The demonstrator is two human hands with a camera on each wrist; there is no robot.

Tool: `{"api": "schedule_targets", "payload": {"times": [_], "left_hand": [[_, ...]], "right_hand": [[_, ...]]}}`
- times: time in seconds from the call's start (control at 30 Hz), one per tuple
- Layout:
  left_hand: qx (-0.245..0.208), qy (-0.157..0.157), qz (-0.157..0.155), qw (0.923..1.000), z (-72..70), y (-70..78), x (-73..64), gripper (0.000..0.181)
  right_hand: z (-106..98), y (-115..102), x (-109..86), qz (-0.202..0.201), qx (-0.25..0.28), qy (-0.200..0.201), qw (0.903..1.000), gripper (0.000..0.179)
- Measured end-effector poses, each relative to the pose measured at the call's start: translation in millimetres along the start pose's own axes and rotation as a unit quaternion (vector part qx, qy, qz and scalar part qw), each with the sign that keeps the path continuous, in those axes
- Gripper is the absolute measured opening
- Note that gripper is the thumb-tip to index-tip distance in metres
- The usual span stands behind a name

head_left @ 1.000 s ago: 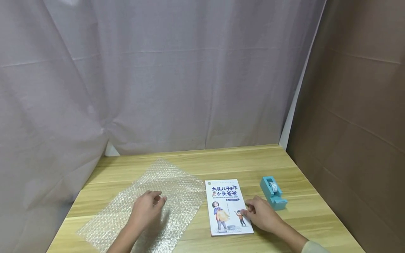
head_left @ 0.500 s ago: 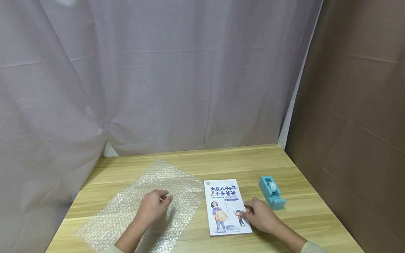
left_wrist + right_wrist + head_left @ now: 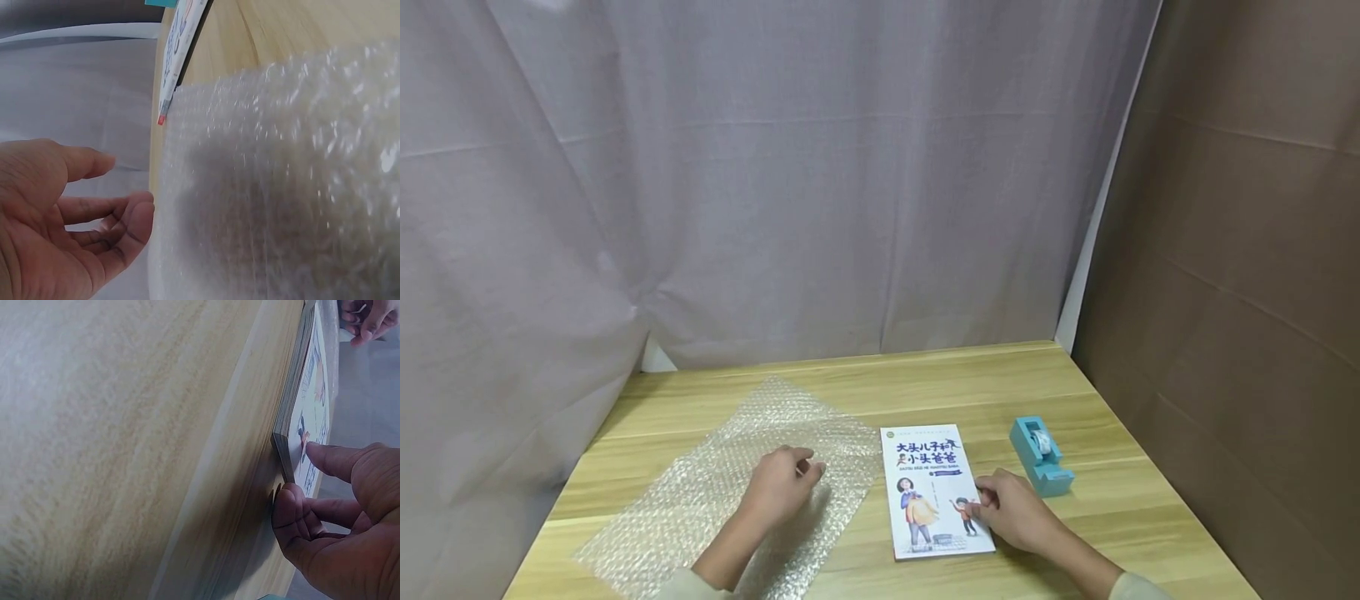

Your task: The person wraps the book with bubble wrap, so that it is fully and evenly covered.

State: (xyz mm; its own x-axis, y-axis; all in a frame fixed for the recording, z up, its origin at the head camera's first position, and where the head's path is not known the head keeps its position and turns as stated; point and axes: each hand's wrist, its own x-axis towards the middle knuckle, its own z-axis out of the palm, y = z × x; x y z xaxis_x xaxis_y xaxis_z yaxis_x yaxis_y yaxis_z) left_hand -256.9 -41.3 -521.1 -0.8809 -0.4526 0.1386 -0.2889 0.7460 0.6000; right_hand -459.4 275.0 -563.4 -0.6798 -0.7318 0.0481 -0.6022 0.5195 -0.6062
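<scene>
Bare and bent at the knuckles, the right hand (image 3: 1015,510) pinched the book (image 3: 928,500) by its right edge, thumb on the cover, fingers curled at the side. The left hand (image 3: 781,485) hung above the bubble wrap (image 3: 718,471), its fingers loosely curved, with a gap between thumb and fingertips. Pale sleeves (image 3: 1135,587) showed at both wrists.

A flat, upright rectangle of stacked pages, the book lay on the table (image 3: 1127,500) between the bubble wrap and the tape dispenser (image 3: 1043,468). Its smooth white cover bore the dark blue title 大头儿子和小头爸爸, Latin capitals beneath it, and two drawn figures, one large, one small; the line along the top was too small to read. Clear and pebbled with shiny bumps, the bubble wrap lay cornerwise, one corner right by the book's left side. Beyond the right hand stood the blocky turquoise dispenser with its roll of tape (image 3: 1042,442).

Streaky yellow wood grain covered the table. Behind rose a creased grey curtain (image 3: 775,208); brown cloth (image 3: 1240,292) hung along the right.
</scene>
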Motion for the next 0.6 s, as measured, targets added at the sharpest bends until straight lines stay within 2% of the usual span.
{"api": "schedule_targets", "payload": {"times": [0.2, 0.47, 0.6], "left_hand": [[-0.014, -0.013, 0.019, 0.9996, 8.7, 4.0, 0.5, 0.044], [-0.016, -0.033, 0.024, 0.9990, 19.3, 9.8, 1.9, 0.046], [-0.015, -0.039, 0.030, 0.9987, 24.3, 12.4, 4.0, 0.046]], "right_hand": [[0, 0, -0.6, -0.001, 0.000, 0.001, 1.0000, 0.035], [1, -2, -2.3, -0.002, 0.008, 0.007, 0.9999, 0.026], [1, -2, -2.5, 0.001, 0.011, 0.007, 0.9999, 0.029]]}}
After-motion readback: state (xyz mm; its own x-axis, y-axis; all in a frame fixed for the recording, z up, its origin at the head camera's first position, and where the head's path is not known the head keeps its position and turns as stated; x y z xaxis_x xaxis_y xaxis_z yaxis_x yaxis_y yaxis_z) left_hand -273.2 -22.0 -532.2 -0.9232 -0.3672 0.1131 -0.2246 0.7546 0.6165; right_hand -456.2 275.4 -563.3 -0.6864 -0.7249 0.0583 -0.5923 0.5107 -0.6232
